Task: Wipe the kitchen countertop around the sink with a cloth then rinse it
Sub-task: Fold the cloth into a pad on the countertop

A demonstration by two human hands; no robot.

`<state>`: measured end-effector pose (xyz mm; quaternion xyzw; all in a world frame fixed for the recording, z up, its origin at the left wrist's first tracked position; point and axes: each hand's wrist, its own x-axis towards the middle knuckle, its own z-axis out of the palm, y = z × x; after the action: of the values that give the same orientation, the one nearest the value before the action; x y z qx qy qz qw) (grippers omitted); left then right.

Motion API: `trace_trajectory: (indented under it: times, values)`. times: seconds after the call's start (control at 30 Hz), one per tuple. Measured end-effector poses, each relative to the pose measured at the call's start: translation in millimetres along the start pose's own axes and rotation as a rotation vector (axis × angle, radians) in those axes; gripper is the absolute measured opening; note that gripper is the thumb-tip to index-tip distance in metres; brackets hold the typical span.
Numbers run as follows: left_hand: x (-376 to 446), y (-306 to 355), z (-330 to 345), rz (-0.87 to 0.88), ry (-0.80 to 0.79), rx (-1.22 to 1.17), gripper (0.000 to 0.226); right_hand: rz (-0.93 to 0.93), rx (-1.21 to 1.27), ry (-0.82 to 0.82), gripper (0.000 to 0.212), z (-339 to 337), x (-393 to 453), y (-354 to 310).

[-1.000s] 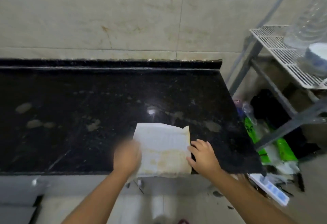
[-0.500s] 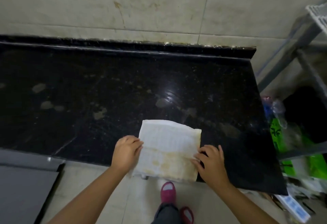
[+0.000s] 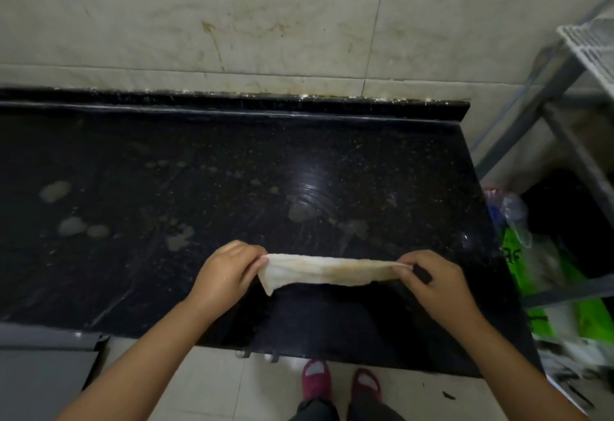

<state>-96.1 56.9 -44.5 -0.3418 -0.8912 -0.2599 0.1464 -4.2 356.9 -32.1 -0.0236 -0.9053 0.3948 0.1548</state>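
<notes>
Both hands, left hand (image 3: 229,274) and right hand (image 3: 432,282), pinch the ends of the stained cloth (image 3: 329,272), stretched above the black countertop (image 3: 232,171) at 6 o'clock. Green bags (image 3: 531,274) sit at 3 o'clock.

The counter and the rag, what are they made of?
The counter looks like polished black stone, maybe granite: it is speckled and mirrors a light. The rag looks like thin woven cloth: it sags and creases between the hands, stained yellowish.

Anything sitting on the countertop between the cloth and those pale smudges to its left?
Nothing visible. The cloth hangs stretched between the left hand and right hand over the countertop; the surface toward the smudges holds only stains and wet streaks.
</notes>
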Motion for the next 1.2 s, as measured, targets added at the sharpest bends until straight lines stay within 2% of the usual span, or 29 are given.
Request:
trace_trajectory:
  times: [0.13,0.2,0.27,0.37,0.43,0.5,0.63,0.7,0.8,0.87,0.9,0.97,1.07,1.13,1.2]
  values:
    - [22.9,0.7,-12.6,0.102,0.195,0.107,0.026,-0.186,-0.077,0.181,0.027,-6.1,22.9,-9.0]
    - [18.7,3.0,-12.0,0.161,0.234,0.143,0.016,-0.266,-0.116,0.201,0.027,0.3,23.3,-3.0]
    - [1.0,0.0,0.4,0.212,0.176,0.165,0.017,-0.315,-0.174,0.118,0.031,12.8,13.1,12.3]
    - [-37.6,-3.8,24.6,0.226,-0.058,0.138,0.039,-0.377,-0.372,-0.063,0.009,31.8,-13.8,48.4]
    - [-61.3,-1.6,36.3,0.273,-0.219,0.149,0.051,-0.336,-0.505,-0.191,0.029,36.7,-30.6,58.0]
    - [-71.6,2.9,39.2,0.267,-0.294,0.159,0.055,-0.292,-0.562,-0.238,0.04,37.4,-38.1,55.2]
    - [-54.5,11.5,37.2,0.088,-0.237,0.157,0.056,-0.298,-0.532,-0.278,0.039,49.9,-37.0,42.3]
    - [-43.2,20.0,44.5,0.087,-0.197,0.176,0.054,-0.322,-0.513,-0.315,0.035,58.0,-35.3,38.8]
    - [-39.6,40.9,63.7,0.093,-0.206,0.237,0.035,-0.369,-0.497,-0.387,0.031,58.2,-34.5,34.5]
    - [-45.3,56.3,69.9,-0.045,-0.214,0.245,0.031,-0.431,-0.545,-0.429,0.021,49.8,-36.5,33.8]
    - [-51.0,62.9,71.7,-0.132,-0.21,0.247,0.031,-0.444,-0.557,-0.433,0.023,46.7,-35.2,32.3]
    - [-59.5,77.6,73.3,-0.311,-0.186,0.246,0.031,-0.397,-0.517,-0.412,0.031,43.6,-20.1,27.5]
    - [-56.5,106.3,80.6,-0.532,-0.202,0.266,0.031,-0.349,-0.506,-0.367,0.015,53.8,23.4,15.9]
    - [-49.3,121.4,86.2,-0.648,-0.272,0.299,0.029,-0.279,-0.503,-0.508,0.026,66.4,50.9,4.4]
    - [-41.5,130.3,91.3,-0.755,-0.286,0.296,0.024,-0.21,-0.518,-0.763,0.043,80.3,68.8,-3.2]
